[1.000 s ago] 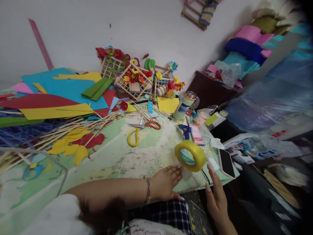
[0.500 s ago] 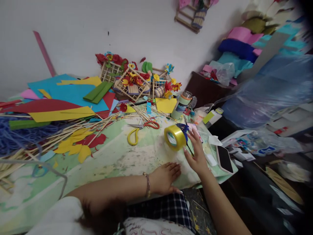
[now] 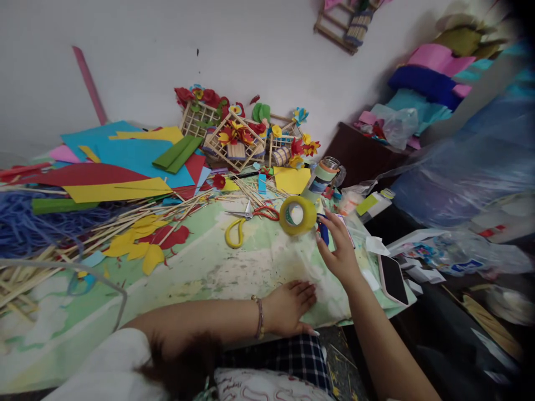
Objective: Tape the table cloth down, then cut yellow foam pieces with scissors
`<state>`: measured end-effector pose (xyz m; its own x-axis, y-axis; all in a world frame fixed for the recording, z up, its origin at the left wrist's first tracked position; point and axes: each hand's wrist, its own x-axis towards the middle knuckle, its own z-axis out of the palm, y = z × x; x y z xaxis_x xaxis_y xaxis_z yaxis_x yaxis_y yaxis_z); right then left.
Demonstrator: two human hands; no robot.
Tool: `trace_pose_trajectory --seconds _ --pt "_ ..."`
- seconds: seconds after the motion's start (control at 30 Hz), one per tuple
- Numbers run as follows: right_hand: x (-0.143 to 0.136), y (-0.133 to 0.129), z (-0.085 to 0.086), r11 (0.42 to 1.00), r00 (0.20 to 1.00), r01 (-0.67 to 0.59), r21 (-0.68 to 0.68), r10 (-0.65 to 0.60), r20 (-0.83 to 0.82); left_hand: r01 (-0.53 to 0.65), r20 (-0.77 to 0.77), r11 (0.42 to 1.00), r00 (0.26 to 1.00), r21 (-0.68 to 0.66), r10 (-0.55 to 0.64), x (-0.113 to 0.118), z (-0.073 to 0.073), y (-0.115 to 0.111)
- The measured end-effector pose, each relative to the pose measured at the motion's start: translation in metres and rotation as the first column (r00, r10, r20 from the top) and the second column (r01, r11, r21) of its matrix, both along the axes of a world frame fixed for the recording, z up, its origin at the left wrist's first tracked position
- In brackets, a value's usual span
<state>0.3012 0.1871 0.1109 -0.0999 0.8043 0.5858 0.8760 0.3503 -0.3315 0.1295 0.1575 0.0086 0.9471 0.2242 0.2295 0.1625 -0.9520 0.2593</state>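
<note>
Resting on the pale green patterned tablecloth (image 3: 213, 278), your left hand (image 3: 288, 308) has fingers close together, thumb apart; beyond, your right hand (image 3: 341, 255), fingers and thumb apart, is just beside the round yellow tape roll (image 3: 309, 216), near red-and-yellow-handled metal scissors (image 3: 248, 215)

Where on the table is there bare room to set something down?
The widest free patch lies between the scissors, yellow paper petals and left forearm; a smaller one, between the tape roll, left hand and right hand. It is crowded at the back and left, with flowered frames and wooden sticks, and at the right around the phone.
</note>
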Motion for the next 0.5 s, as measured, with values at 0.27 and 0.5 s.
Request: trace_pose_trajectory --seconds 0.27,0.5 --pt "-0.012 0.064 -0.024 0.951 0.992 0.106 -0.29 -0.08 0.1 0.005 0.003 1.0 1.0 0.021 -0.005 0.0 0.001 0.0" --pt "-0.009 0.047 -0.053 0.956 0.993 -0.033 -0.292 0.064 0.096 0.012 0.002 1.0 1.0 0.02 -0.012 0.0 -0.001 0.001"
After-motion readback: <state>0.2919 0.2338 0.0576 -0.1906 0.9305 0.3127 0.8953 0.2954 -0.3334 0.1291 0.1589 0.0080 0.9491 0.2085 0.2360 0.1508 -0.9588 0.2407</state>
